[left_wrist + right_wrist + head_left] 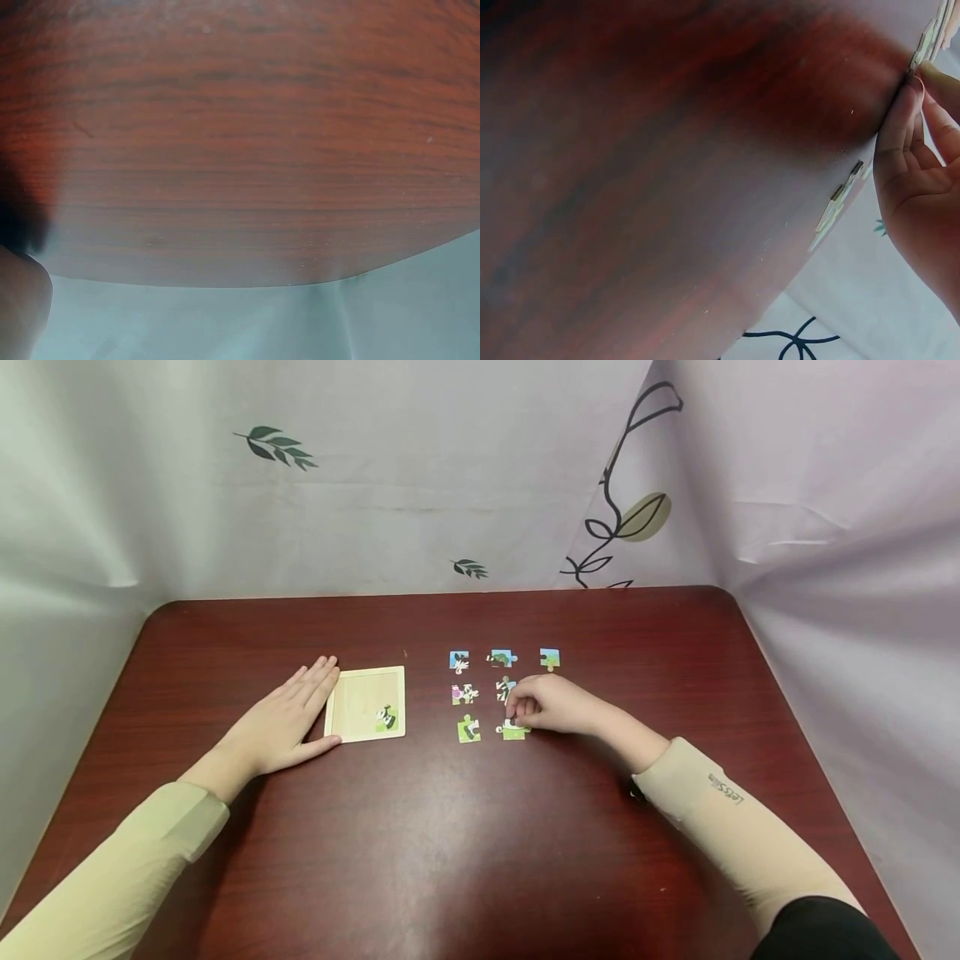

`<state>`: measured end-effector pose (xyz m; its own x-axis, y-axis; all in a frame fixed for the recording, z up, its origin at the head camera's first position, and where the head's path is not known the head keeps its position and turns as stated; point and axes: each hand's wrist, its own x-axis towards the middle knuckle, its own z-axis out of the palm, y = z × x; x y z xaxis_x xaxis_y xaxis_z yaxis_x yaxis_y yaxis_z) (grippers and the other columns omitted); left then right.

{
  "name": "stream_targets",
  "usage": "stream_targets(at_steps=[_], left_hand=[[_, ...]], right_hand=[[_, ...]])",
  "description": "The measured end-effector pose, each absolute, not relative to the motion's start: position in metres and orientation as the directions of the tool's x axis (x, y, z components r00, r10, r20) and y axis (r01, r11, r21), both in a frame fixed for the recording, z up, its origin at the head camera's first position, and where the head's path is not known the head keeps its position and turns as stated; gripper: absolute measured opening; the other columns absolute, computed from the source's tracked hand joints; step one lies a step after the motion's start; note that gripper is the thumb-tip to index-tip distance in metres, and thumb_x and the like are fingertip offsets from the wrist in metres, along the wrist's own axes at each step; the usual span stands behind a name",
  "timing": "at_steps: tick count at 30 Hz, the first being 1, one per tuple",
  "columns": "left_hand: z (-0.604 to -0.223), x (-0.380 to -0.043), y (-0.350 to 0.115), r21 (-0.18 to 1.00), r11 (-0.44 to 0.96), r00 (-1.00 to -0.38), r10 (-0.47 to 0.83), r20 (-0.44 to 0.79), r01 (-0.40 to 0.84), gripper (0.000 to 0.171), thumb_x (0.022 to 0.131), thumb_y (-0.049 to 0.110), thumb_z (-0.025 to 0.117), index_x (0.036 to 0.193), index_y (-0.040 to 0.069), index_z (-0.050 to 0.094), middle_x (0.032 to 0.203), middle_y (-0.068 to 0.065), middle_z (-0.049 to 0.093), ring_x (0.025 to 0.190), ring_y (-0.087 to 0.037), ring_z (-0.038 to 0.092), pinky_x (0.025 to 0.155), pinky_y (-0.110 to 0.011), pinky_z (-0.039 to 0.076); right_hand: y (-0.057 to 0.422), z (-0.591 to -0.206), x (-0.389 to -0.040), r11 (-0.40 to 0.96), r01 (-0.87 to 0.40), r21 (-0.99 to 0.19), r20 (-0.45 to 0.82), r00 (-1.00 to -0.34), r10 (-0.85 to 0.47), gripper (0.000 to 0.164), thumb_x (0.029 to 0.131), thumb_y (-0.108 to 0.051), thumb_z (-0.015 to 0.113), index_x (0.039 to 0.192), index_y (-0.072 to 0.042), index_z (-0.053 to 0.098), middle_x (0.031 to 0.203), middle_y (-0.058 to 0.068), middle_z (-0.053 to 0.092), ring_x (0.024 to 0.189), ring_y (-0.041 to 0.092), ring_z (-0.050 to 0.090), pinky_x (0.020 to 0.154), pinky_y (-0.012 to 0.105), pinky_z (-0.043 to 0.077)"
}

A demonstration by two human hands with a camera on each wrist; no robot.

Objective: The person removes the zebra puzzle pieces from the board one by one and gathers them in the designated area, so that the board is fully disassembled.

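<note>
In the head view, my left hand (288, 718) lies flat with straight fingers, its fingertips and thumb along the left edge of a square wooden puzzle tray (367, 672). One panda puzzle piece (386, 718) sits in the tray's lower right corner. My right hand (558, 703) has curled fingers over the loose pieces. Its thumb and forefinger pinch a green-and-white puzzle piece (513, 734) in the bottom row, partly covering it. Just above, another panda piece (503, 690) is partly hidden by the fingers. In the right wrist view, the thumb and finger (913, 94) meet at a piece's edge.
Other loose pieces lie in rows on the dark red table (420, 860): a blue one (458, 660), a tree one (502, 657), a blue-green one (550, 658), a pink-and-white one (464, 694) and a green one (468, 730). A pale leaf-print curtain (405, 485) surrounds the table.
</note>
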<state>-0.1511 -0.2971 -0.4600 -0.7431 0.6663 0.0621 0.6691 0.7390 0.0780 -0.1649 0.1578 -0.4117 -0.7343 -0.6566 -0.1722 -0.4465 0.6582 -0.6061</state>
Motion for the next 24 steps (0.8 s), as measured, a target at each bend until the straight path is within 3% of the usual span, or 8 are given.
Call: stream_targets(at_steps=[24], left_hand=[[-0.457, -0.149, -0.297, 0.079, 0.733, -0.737, 0.672, 0.076, 0.676, 0.100, 0.098, 0.051, 0.066, 0.164, -0.010, 0.023, 0.174, -0.029, 0.022, 0.163, -0.043, 0.022, 0.136, -0.027, -0.007]], right_hand=[[0.126, -0.400, -0.169, 0.618, -0.471, -0.630, -0.123, -0.725, -0.678, 0.006, 0.098, -0.009, 0.074, 0.104, -0.012, 0.076, 0.094, 0.000, 0.072, 0.084, 0.011, 0.066, 0.082, 0.025, 0.060]])
